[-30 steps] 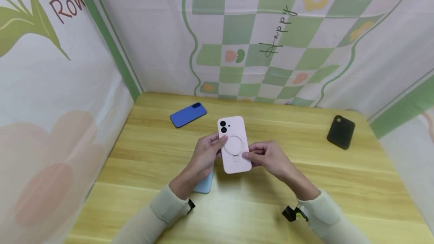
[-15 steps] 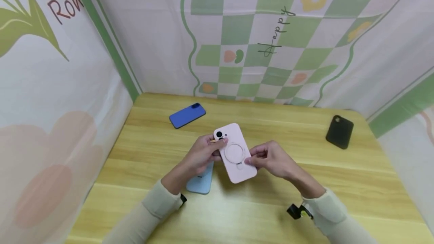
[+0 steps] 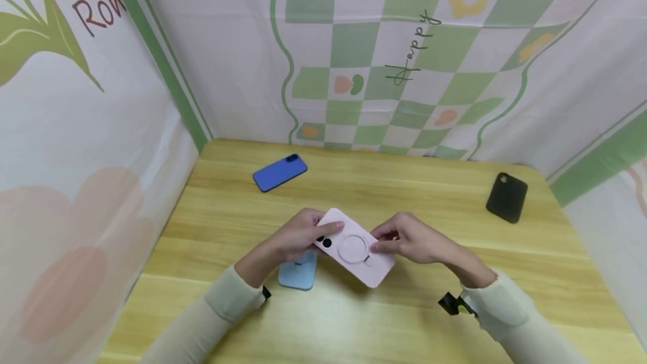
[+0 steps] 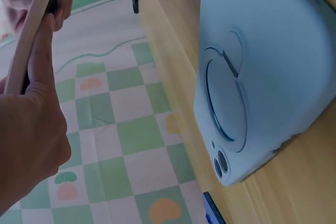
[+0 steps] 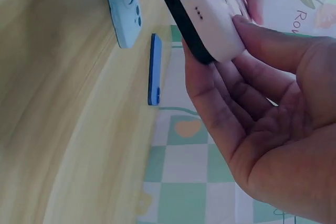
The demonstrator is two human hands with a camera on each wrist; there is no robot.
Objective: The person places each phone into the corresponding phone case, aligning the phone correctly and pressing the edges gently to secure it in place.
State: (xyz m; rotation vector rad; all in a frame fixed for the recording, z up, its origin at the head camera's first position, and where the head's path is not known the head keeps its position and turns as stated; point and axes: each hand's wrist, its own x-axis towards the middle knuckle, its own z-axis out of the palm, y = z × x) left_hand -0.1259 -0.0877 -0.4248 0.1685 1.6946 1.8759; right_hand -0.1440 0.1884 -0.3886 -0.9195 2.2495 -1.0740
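Note:
Both my hands hold a phone in a pink case (image 3: 352,249) above the table. Its back, with a ring and camera lenses, faces up in the head view, and the phone lies slanted. My left hand (image 3: 295,236) grips the camera end, thumb across the back. My right hand (image 3: 415,239) pinches the long edge near the other end between thumb and fingers. In the right wrist view the pink case (image 5: 210,11) shows a port slot and a dark front side. Below my left hand, a light blue phone case (image 3: 298,275) lies on the table, partly hidden; its ring and lenses show in the left wrist view.
A blue phone (image 3: 280,172) lies at the back left of the wooden table (image 3: 404,184). A black phone case (image 3: 507,198) rests at the far right. Printed cloth (image 3: 242,55) hangs around the table's back and sides.
The pink phone has turned from nearly upright to slanted, its camera end swinging left and toward me. Both hands keep hold of it. More of the light blue case shows.

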